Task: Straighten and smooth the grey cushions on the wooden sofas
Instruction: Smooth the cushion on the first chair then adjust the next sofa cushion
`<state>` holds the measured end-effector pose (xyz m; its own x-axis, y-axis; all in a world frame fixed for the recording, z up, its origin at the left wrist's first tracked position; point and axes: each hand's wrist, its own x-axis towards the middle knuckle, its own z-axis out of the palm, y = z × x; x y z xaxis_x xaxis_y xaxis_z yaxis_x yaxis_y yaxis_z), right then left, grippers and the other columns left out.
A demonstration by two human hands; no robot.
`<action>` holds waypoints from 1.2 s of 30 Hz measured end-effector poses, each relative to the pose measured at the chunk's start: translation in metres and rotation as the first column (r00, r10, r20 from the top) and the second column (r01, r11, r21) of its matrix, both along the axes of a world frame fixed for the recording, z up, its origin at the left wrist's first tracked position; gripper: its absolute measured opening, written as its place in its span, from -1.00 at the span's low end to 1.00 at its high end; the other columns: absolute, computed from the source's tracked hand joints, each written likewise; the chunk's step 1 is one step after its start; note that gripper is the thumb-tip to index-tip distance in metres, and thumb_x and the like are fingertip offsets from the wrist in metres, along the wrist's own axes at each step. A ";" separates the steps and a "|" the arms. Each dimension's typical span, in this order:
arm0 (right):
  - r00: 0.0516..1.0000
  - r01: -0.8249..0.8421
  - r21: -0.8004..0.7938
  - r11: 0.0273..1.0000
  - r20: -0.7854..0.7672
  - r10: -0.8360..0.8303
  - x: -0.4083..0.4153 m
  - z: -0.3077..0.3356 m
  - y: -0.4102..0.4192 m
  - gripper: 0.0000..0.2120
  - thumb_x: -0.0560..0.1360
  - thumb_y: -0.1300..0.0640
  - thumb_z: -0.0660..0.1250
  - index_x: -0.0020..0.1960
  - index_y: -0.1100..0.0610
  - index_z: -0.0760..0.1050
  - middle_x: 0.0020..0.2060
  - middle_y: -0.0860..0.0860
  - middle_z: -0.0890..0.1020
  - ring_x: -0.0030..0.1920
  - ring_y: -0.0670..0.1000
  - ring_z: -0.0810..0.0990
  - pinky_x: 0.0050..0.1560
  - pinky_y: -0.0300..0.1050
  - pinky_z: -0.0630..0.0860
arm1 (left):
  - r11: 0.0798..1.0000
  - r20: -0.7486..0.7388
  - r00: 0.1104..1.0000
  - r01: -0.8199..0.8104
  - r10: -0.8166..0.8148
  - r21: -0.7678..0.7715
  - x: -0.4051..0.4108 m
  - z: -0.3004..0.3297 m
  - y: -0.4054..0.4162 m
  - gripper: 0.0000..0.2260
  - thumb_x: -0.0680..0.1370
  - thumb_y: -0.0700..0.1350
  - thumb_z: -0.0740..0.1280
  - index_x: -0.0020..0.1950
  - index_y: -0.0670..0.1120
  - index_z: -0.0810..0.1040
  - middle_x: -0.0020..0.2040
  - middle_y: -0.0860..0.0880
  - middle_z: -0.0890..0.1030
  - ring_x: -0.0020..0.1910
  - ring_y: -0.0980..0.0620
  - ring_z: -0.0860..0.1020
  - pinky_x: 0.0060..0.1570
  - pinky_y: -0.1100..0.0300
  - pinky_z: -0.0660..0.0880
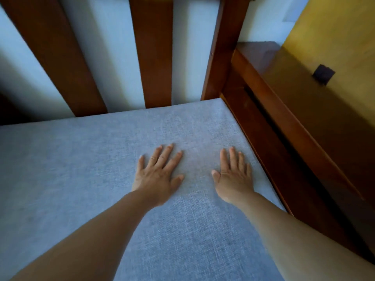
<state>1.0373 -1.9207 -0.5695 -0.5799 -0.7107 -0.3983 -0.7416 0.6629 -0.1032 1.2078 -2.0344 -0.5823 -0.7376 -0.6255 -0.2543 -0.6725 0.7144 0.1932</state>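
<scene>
Head view: the left hand (157, 175) and right hand (233, 175) lie flat, fingers straight, on the grey cushion (101, 169), which fills the wooden sofa (263, 122) seat corner.

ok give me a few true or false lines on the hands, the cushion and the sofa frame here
1. Both hands lie flat on the grey cushion. True.
2. The left hand grips a wooden slat. False: it rests palm down on the cushion, fingers straight.
3. The right hand is nearer the wooden armrest than the left hand. True.
4. The hands overlap. False: bare cushion shows between them.
5. The sofa back is solid. False: it has slats with gaps.
</scene>
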 end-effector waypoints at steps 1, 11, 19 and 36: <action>1.000 -0.008 0.005 1.000 0.016 0.008 0.004 0.006 -0.002 -0.36 0.64 -0.10 -0.06 0.53 0.07 -0.35 0.48 0.08 -0.39 0.48 0.13 -0.38 0.48 0.12 -0.26 | 0.999 0.005 0.999 -0.050 0.050 0.020 0.014 0.002 0.004 -0.44 0.60 0.26 -0.10 0.50 0.22 -0.31 0.52 0.13 -0.34 0.51 0.06 -0.31 0.44 -0.15 -0.21; 0.888 -0.441 -0.237 0.865 0.024 0.459 0.170 0.010 0.003 -0.32 0.58 -0.15 0.09 0.56 0.03 -0.13 0.54 0.04 -0.18 0.53 0.07 -0.20 0.46 0.08 -0.23 | 0.830 0.101 0.825 -0.556 0.556 -0.032 0.175 0.016 0.077 -0.41 0.56 0.30 -0.01 0.53 0.22 -0.16 0.55 0.10 -0.26 0.53 -0.02 -0.24 0.39 -0.31 -0.08; 0.874 -0.486 -0.082 0.870 -0.041 0.484 0.208 -0.014 0.031 -0.37 0.60 -0.22 -0.18 0.50 -0.01 -0.42 0.46 -0.02 -0.45 0.44 0.01 -0.48 0.44 0.12 -0.39 | 0.871 0.215 0.865 -0.482 0.454 0.100 0.199 0.008 0.072 -0.34 0.52 0.40 -0.08 0.47 0.26 -0.37 0.49 0.07 -0.44 0.47 -0.08 -0.41 0.34 -0.37 -0.23; 0.796 -0.597 0.013 0.802 0.139 0.589 0.259 0.014 0.269 -0.11 0.48 -0.37 0.07 0.48 -0.06 -0.45 0.42 -0.03 -0.51 0.42 0.01 -0.52 0.45 0.12 -0.37 | 0.964 0.182 0.973 -0.179 0.145 0.194 0.263 0.023 0.326 -0.24 0.42 0.45 -0.09 0.44 0.23 -0.45 0.36 0.04 -0.61 0.42 -0.08 -0.50 0.37 -0.33 -0.24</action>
<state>1.2960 -1.6520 -0.5557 0.0041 -0.8749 -0.4843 -0.9748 0.1044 -0.1970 1.4711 -1.7088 -0.5591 -0.5678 -0.6537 -0.5003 -0.8108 0.5492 0.2026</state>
